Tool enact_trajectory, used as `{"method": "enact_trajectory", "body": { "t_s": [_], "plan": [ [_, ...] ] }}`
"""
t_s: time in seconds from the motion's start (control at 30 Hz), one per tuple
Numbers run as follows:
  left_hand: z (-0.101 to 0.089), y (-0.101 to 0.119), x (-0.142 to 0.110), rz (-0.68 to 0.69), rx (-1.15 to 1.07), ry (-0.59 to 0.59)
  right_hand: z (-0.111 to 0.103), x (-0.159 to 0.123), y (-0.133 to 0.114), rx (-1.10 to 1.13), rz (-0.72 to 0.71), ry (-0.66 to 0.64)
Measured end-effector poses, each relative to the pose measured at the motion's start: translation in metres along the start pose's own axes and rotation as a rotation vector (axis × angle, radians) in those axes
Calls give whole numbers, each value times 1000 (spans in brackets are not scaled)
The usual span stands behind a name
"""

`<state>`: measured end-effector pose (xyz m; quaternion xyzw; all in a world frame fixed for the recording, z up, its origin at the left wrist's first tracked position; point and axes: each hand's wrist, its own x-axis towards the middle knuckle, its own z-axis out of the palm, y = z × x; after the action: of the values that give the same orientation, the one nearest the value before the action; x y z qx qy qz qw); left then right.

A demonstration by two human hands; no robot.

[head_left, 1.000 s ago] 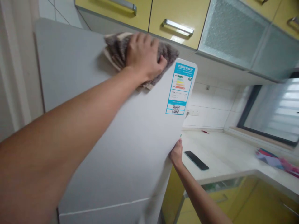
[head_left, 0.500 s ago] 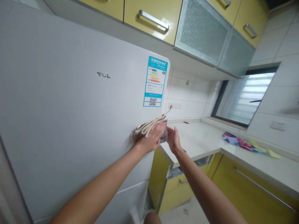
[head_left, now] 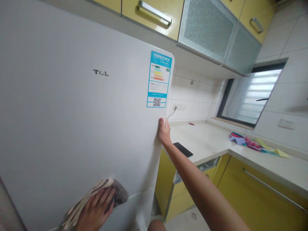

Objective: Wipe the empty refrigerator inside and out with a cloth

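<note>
My left hand presses a folded brown and cream striped cloth against the white refrigerator door, low down, just above the seam between the door panels. Its fingers lie over the cloth and hold it. Higher up, my right hand grips the refrigerator's right edge, thumb on the front face and the other fingers mostly hidden behind the side. A blue and white energy label is stuck above that hand, and a TCL logo sits to its left.
A flat black object lies on the white counter right of the refrigerator. Colourful cloths or papers lie farther right. A plugged cord runs behind the refrigerator. Yellow cabinets hang above; a knee shows below.
My left hand has moved the cloth down and left across the door. My right hand has gone from beside the cloth to the refrigerator's edge. The black object on the counter is now uncovered.
</note>
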<state>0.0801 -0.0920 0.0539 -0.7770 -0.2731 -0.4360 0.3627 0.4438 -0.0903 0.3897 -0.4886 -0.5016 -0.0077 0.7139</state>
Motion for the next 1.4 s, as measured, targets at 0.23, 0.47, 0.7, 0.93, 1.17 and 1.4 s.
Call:
{"method": "enact_trajectory", "body": {
  "t_s": [0.23, 0.47, 0.7, 0.93, 1.17, 1.4],
  "plan": [
    [-63, -78, 80, -638, 82, 244, 0, -2, -2, -73, -20, 65],
    [-134, -168, 263, -780, 147, 445, 0, -3, -4, -51, -1, 46],
    [-198, -230, 426, -592, 118, 341, -1, -3, -3, -113, 6, 82],
    [-211, -222, 465, -396, 156, 236, -1, -1, -5, -36, 4, 30],
    [-145, -162, 278, -375, 155, 215, 0, 0, 1, -6, 23, 45],
    [-47, -60, -4, -625, 176, 224, 1, 1, 2, 17, -20, 5]
  ]
}}
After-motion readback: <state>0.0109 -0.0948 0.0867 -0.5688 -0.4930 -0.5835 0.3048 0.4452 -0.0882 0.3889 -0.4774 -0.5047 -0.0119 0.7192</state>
